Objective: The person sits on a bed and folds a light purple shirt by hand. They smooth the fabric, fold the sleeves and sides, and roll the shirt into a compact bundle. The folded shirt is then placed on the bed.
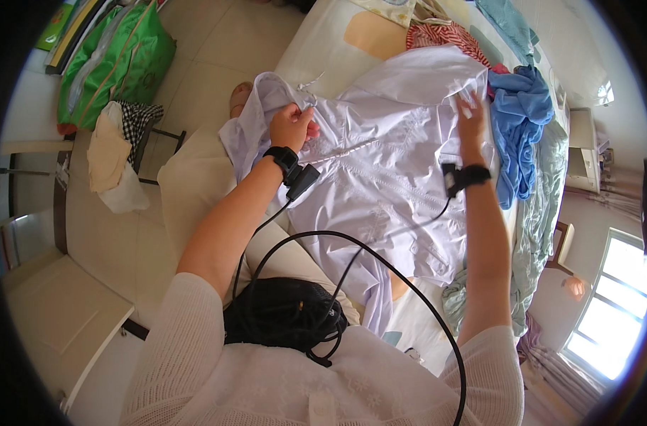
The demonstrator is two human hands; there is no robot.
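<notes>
A pale lavender garment (377, 175) with a drawstring (350, 152) lies spread over the bed in front of me, with wrinkles across its middle. At its left part, near a raised fold that looks like a hood or collar (265, 98), my left hand (294, 125) has its fingers curled and pinches the cloth. My right hand (470, 120) rests on the garment's right edge, its fingers apart and slightly blurred. Black straps with small devices circle both wrists, and cables run from them.
Blue clothing (520, 128) and a pale green cloth (542, 223) lie on the right. A red-striped cloth (446, 40) is at the far side. A black bag (286, 309) sits on my lap, with a black cable (408, 287) looping above it. A green bag (121, 64) stands left.
</notes>
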